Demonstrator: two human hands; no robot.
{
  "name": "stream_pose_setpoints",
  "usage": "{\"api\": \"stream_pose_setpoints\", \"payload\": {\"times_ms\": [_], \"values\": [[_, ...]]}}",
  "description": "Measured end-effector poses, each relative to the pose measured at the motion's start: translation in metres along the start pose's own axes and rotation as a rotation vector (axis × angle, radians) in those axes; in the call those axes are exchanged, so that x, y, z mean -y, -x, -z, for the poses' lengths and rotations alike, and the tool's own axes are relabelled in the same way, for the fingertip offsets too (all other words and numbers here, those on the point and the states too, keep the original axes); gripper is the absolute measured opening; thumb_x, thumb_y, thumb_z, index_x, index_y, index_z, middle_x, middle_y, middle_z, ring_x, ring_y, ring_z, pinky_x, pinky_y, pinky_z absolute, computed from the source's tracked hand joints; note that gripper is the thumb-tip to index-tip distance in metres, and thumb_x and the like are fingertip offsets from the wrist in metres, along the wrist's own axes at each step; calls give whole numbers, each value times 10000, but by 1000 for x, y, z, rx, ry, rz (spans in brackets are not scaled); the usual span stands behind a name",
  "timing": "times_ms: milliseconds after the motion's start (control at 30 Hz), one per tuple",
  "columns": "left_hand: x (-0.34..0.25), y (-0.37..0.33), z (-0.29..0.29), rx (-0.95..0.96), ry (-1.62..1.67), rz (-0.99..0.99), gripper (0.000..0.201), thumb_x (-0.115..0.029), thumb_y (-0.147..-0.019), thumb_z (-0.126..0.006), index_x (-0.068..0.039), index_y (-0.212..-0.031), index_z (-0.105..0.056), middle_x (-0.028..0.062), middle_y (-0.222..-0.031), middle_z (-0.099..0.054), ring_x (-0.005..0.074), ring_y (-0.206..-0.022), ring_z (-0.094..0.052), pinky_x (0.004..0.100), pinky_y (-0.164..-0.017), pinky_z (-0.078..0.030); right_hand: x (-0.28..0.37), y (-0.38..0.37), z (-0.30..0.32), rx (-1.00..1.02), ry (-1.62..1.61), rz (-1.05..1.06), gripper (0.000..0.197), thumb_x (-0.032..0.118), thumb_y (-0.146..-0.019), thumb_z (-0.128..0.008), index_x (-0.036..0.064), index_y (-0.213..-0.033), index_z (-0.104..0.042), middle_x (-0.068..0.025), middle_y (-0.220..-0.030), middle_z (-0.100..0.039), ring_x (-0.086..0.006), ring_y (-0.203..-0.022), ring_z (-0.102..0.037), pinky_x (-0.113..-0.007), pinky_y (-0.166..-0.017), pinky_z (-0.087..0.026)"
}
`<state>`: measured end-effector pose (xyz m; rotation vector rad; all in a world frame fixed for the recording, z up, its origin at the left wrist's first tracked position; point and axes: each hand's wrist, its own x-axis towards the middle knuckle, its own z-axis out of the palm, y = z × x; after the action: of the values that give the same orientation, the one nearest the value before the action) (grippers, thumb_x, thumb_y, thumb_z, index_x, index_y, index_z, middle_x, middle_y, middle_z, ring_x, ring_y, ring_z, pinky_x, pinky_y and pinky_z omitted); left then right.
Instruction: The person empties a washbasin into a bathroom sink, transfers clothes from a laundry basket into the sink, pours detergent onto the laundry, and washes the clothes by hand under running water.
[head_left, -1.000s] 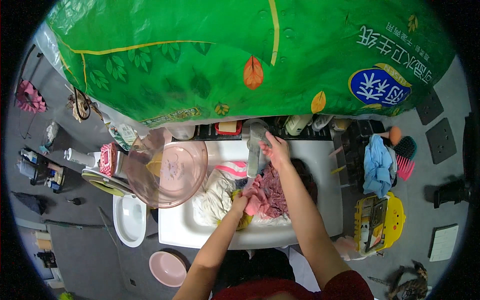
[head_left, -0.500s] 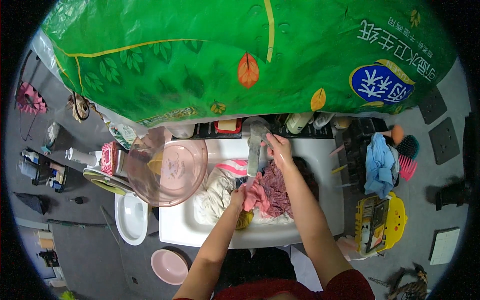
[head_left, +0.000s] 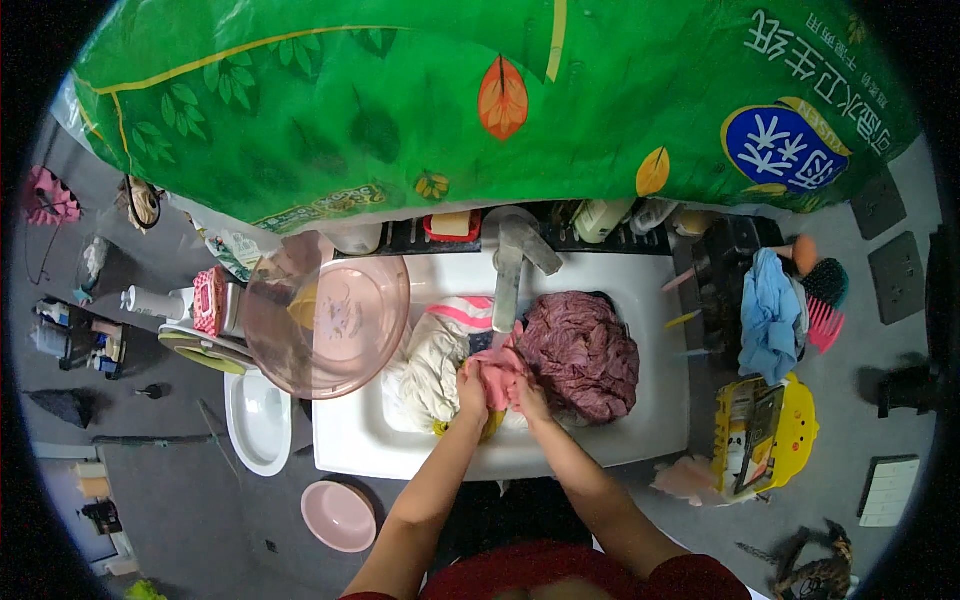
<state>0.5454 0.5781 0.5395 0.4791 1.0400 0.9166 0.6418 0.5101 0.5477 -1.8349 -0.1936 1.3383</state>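
Metal tap point(head_left: 508, 285) near pink cloth point(head_left: 500, 374)

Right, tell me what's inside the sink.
The sink holds white cloth at left, mauve cloth at right and, between them, pink cloth in the left hand and right hand. Some yellow cloth peeks out; what lies underneath is covered.

There, my left hand point(head_left: 473, 389) and right hand point(head_left: 532, 398) are partly lost in pink cloth point(head_left: 499, 374)! Yellow cloth point(head_left: 493, 424) partly hidden behind my left arm point(head_left: 437, 465) — and the green pack point(head_left: 400, 130) runs off up top, right sleeve point(head_left: 700, 578) cut off below.
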Motion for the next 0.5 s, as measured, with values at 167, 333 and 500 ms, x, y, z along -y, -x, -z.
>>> {"api": "stream_pose_setpoints", "payload": {"times_ms": [167,333,500], "values": [[-40,49,-24,22,82,31,338,-274,-928,-371,-14,-1118,-472,79,-1027,-556,162,-914,-539,268,-824,-432,12,-8,-21,-8,-271,394,332,294,-837,-540,54,-1065,-565,-47,-990,-579,-112,-840,-537,-236,-679,-441],[-77,58,-1,49,5,-160,312,-261,-928,-363,-19,-1051,-517,75,-1014,-563,167,-905,-540,275,-805,-428,32,0,-28,11,-94,287,317,261,-815,-591,31,-1032,-582,-13,-921,-578,-93,-805,-512,-233,-672,-418],[-67,26,11,-225,-833,-563,293,-265,-890,-427,-9,-838,-560,130,-716,-562,242,-657,-525,331,-614,-417,7,-8,2,-374,-368,404,239,267,-850,-545,31,-848,-580,-9,-778,-557,-95,-671,-499,-238,-619,-411]]}}
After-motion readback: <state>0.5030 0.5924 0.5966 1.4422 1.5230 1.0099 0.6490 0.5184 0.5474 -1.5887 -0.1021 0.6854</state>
